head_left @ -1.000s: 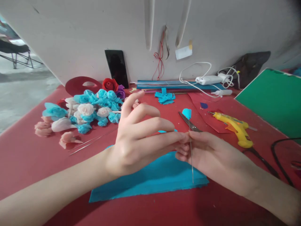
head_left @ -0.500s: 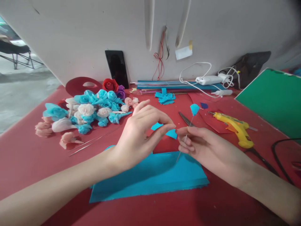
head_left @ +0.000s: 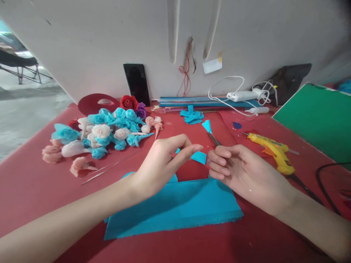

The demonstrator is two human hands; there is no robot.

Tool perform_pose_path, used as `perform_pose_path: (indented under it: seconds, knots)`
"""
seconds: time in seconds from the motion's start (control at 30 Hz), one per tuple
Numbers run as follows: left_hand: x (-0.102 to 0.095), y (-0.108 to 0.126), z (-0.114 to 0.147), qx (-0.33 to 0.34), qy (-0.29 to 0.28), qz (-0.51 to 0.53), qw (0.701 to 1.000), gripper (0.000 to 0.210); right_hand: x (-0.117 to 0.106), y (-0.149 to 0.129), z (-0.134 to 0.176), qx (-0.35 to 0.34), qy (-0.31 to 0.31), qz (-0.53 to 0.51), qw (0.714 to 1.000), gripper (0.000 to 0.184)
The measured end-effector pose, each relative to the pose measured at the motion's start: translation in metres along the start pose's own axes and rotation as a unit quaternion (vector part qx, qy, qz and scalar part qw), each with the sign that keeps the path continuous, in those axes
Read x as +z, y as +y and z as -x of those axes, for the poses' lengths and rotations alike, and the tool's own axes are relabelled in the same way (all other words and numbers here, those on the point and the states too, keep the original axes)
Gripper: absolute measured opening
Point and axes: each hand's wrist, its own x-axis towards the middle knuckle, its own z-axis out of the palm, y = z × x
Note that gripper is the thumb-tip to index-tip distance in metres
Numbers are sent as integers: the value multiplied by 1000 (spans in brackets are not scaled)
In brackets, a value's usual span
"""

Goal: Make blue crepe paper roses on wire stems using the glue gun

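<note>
My left hand [head_left: 161,166] hovers over blue crepe paper [head_left: 175,208], its thumb and forefinger closed in a pinch. Whatever lies between those fingertips is hidden. To its right, my right hand [head_left: 244,175] has its fingers curled around a thin wire that can barely be made out. At the wire's upper end a small blue paper petal [head_left: 207,126] leans left. Just below the petal, dark scissors [head_left: 215,139] lie on the table, partly behind my right fingers. A cut blue paper piece [head_left: 199,157] rests between the hands.
Paper flowers [head_left: 101,130] in blue, white and pink are heaped at the left, near loose wires [head_left: 101,172]. A yellow glue gun [head_left: 274,149] lies at the right. Blue strips [head_left: 192,116], a black phone [head_left: 137,84], white cables [head_left: 242,96] and a green board [head_left: 315,120] are farther back.
The wire with the blue petal has swung left and tilted in my right hand. My right palm has turned further upward. My left fingertips have drawn slightly away to the left.
</note>
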Motion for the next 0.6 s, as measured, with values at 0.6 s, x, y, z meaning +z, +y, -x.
perform_pose_path:
  seconds: [0.6]
  knots:
    - [-4,-20,-15,-103,16,38,994,13,1,-9,4,10,-38,-32,999,29]
